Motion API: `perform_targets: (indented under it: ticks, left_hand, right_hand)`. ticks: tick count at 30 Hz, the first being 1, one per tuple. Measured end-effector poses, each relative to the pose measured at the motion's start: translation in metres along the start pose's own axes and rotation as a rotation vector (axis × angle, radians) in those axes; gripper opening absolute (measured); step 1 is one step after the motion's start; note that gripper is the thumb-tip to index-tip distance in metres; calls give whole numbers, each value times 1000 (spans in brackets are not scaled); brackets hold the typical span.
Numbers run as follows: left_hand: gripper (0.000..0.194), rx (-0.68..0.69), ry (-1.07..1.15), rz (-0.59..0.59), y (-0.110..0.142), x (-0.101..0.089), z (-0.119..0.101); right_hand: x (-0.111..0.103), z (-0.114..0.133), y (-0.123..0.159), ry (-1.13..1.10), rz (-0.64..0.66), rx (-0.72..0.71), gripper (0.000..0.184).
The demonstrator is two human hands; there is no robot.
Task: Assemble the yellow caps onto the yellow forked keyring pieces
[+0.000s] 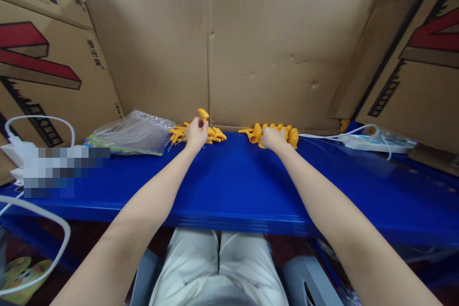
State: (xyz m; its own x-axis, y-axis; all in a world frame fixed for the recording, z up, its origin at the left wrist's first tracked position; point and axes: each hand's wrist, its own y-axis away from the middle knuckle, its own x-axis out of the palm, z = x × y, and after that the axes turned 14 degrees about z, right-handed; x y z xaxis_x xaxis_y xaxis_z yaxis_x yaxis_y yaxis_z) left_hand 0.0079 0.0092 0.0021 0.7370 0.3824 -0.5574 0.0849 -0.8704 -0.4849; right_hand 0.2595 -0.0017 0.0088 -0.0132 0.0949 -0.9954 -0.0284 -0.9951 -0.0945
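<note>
**Two hands at the yellow parts**

The left hand (195, 135) holds one yellow plastic piece (203, 114) pinched in its grip, lifted just above a pile of similar yellow pieces (215, 135) on the blue tabletop (233, 186). The right hand (273, 137) lies on a second group of yellow parts (291, 135) — its fingers are curled over them, but I cannot tell whether they really clamp one. Both piles lie at the far edge, against the cardboard wall (251, 52). A clear plastic bag (132, 131) lies to the left.
</note>
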Motion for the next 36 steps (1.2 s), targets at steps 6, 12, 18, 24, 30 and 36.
perform_targets:
  ticks: [6, 12, 18, 24, 30, 36]
  left_hand:
    - [17, 26, 498, -83, -1, 6, -8]
    - [21, -128, 723, -46, 0, 3, -12]
    - [24, -261, 935, 6, -1, -2, -13]
    - [33, -328, 1326, 38, 5, -8, -29]
    - [41, -292, 1441, 98, 11, -10, -35]
    - [44, -243, 1420, 123, 15, -9, -38]
  right_hand:
    - [4, -10, -17, -174, 40, -103, 27]
    - [13, 3, -17, -366, 227, -289, 19]
    - [9, 37, 6, -331, 148, -304, 25]
    - [1, 58, 27, -127, 20, -487, 26]
    - [2, 67, 31, -120, -25, -604, 26]
    - [4, 67, 30, -156, 1, -618, 26]
